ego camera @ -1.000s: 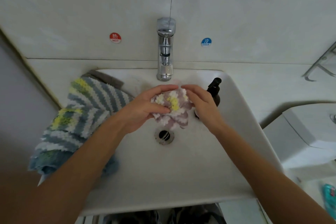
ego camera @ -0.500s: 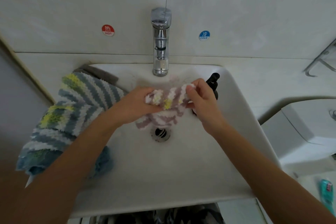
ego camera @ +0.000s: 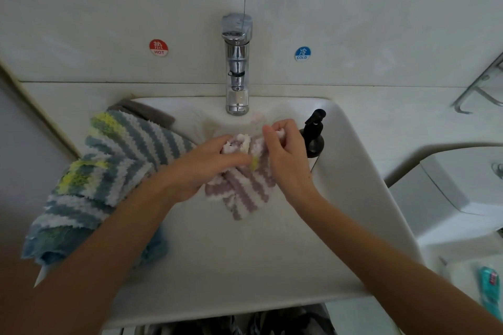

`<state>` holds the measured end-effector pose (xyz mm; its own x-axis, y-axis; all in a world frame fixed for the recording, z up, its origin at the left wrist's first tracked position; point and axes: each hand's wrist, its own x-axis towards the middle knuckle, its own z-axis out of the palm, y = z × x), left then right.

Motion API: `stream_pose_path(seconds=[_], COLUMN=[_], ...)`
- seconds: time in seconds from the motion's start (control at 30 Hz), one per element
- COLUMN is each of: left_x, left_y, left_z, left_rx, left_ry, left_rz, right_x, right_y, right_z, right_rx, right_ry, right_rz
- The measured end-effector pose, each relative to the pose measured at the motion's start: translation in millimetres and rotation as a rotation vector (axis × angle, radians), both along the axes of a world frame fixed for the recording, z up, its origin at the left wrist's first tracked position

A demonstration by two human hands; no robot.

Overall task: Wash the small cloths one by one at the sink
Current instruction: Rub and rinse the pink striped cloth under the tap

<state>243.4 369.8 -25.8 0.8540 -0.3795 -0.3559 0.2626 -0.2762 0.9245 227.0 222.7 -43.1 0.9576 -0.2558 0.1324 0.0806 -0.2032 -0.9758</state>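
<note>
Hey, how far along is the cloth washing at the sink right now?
Nothing shows as finished. In hand: the left hand and right hand both grip the purple striped cloth over the sink, below the tap; I can't see water running. Left: the blue striped cloth draped over the sink's left rim, with a grey cloth behind it, both untouched.

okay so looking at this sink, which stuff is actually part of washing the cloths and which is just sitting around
In the job: purple striped cloth, gripped by left hand and right hand; blue striped cloths on the rim; sink; tap.
Lying about: black pump bottle; teal tube.
</note>
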Motion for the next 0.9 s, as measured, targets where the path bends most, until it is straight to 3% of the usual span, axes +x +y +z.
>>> stream_pose_path(seconds=[0.1, 0.23, 0.43, 0.6, 0.8, 0.9], left_x=[-8.2, -18.4, -7.5, -28.9, 7.3, -12.9], left_y=[-13.6, -33.4, -44.0, -58.2, -47.3, -51.8], left_z=[-2.2, -9.0, -21.6, -26.0, -25.9, -29.6], left_rx=[-0.088, -0.046, -0.066, -0.062, -0.041, 0.010], left_ry=[-0.076, -0.311, -0.388, -0.424, -0.434, -0.493], left_rz=[0.164, 0.351, 0.623, 0.614, 0.620, 0.569], right_x=[5.8, 13.2, -3.8, 20.9, 2.4, 20.8], right_y=[8.4, 22.6, 41.9, 31.2, 38.8, 30.0], right_z=[8.6, 11.5, -1.8, 1.5, -9.6, -7.3], right_rx=[0.095, 0.146, 0.100, 0.186, 0.129, 0.137], right_ry=[-0.048, -0.084, -0.180, -0.123, -0.086, -0.039], right_rz=[-0.082, -0.125, -0.056, -0.146, -0.041, -0.046])
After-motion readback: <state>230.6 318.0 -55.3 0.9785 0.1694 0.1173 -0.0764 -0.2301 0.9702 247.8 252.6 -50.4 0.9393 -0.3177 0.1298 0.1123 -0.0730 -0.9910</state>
